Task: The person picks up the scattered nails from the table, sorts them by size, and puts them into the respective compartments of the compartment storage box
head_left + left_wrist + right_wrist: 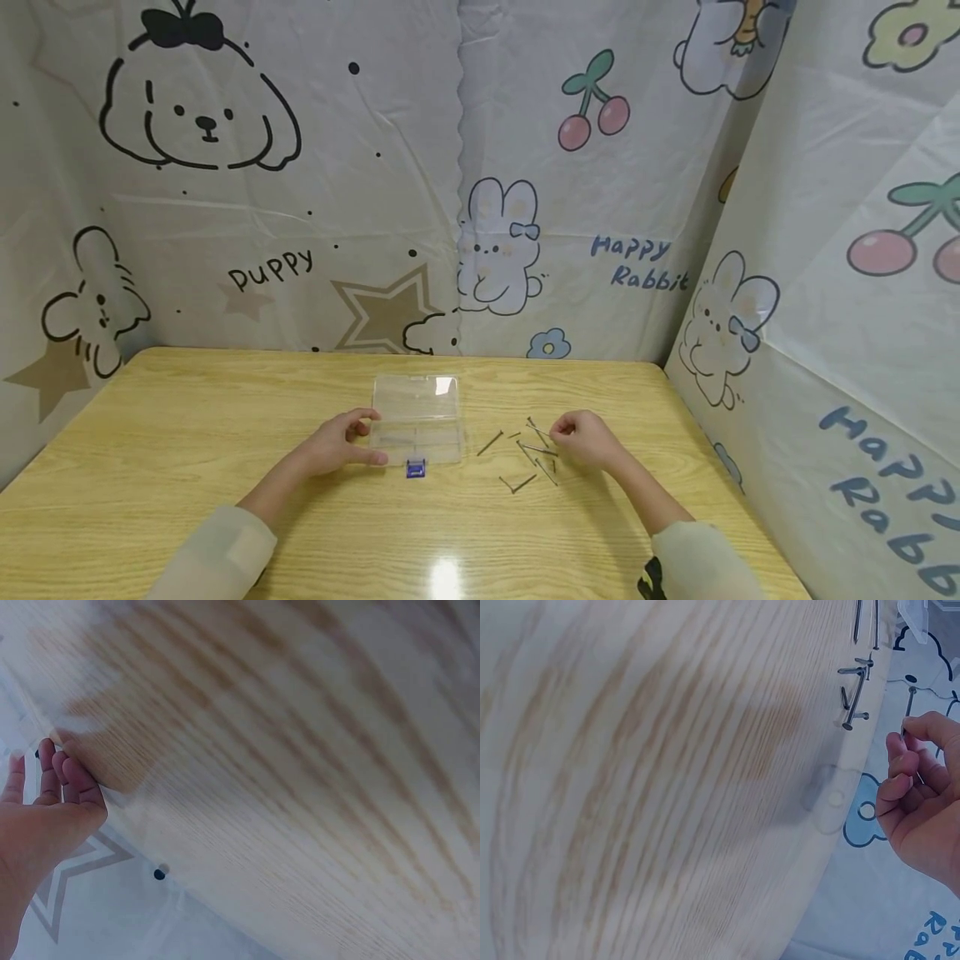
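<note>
A clear plastic compartment box [417, 418] with a blue latch [415, 469] lies flat at the middle of the wooden table [187, 433]. My left hand [369, 435] holds the box's left end, index finger at the far side and thumb at the near corner. In the left wrist view the left hand [52, 761] shows its fingers side by side against a blurred pale edge. Several loose nails [528, 457] lie scattered right of the box. My right hand [558, 433] hovers over them with curled fingers. In the right wrist view the right hand [900, 750] pinches a thin nail [912, 756].
Cartoon-printed sheets [465, 183] wall in the table at the back and the right side [840, 275]. More nails [855, 690] lie near the table edge in the right wrist view. Bare wood spreads to the left and toward me.
</note>
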Tool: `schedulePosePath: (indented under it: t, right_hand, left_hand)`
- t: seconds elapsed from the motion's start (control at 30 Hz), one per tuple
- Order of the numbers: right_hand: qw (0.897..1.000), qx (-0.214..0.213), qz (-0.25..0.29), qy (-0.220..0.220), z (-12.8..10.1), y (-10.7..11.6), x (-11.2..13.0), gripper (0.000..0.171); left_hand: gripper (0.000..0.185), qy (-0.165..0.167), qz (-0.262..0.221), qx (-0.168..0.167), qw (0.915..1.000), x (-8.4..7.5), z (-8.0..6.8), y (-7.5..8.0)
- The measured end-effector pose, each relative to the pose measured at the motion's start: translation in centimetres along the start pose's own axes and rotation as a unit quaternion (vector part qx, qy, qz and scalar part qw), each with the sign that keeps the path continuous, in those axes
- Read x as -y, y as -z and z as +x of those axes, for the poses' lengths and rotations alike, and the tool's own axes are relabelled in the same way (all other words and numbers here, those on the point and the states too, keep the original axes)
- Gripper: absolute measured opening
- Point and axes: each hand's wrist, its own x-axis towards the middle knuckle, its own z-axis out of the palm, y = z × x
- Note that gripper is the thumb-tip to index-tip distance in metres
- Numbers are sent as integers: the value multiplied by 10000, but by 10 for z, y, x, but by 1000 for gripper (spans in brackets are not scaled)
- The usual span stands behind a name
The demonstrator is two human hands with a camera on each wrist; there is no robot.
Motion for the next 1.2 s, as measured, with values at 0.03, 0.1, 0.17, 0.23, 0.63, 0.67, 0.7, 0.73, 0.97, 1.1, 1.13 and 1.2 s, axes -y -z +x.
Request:
schedulePosePath:
  t: [0.03,0.1,0.17,0.23,0.63,0.67,0.7,0.73,0.97,1.1,1.13,1.2]
  right_hand:
    - [10000,7,2,17,0,0,1,10]
    - [10000,16,21,51,0,-1,2,10]
    - [10000,4,4,77,0,-1,3,10]
    - [9999,-6,-23,105,1,-2,3,10]
    - [9999,-11,61,152,4,-4,9,12]
    - [9999,0,92,139,4,-4,9,11]
    - [9998,16,127,134,4,-4,10,11]
    - [9998,33,145,154,4,-4,10,11]
    - [9986,164,400,294,5,-3,10,14]
    - [9984,179,429,328,6,-4,9,14]
    - [9984,174,425,316,6,-4,8,14]
    - [9985,172,423,301,6,-4,9,14]
  left_hand:
    - [75,28,-13,-8,10000,-1,0,0]
    - [75,35,-16,10,10000,-1,0,0]
    - [76,54,-2,7,10000,-2,0,0]
    - [76,76,5,2,10000,-2,0,0]
    - [75,-29,-12,21,10000,0,0,0]
    - [75,-27,-24,21,10000,0,0,-1]
    - [76,-44,-20,29,10000,0,0,0]
    - [76,-35,-28,23,10000,-1,0,0]
    - [77,-39,-56,31,10000,-3,-1,0]
    - [76,-38,-31,25,10000,-4,-3,-1]
    - [76,-37,-20,23,10000,-5,-3,-1]
    - [76,-29,-1,20,10000,-5,-3,-1]
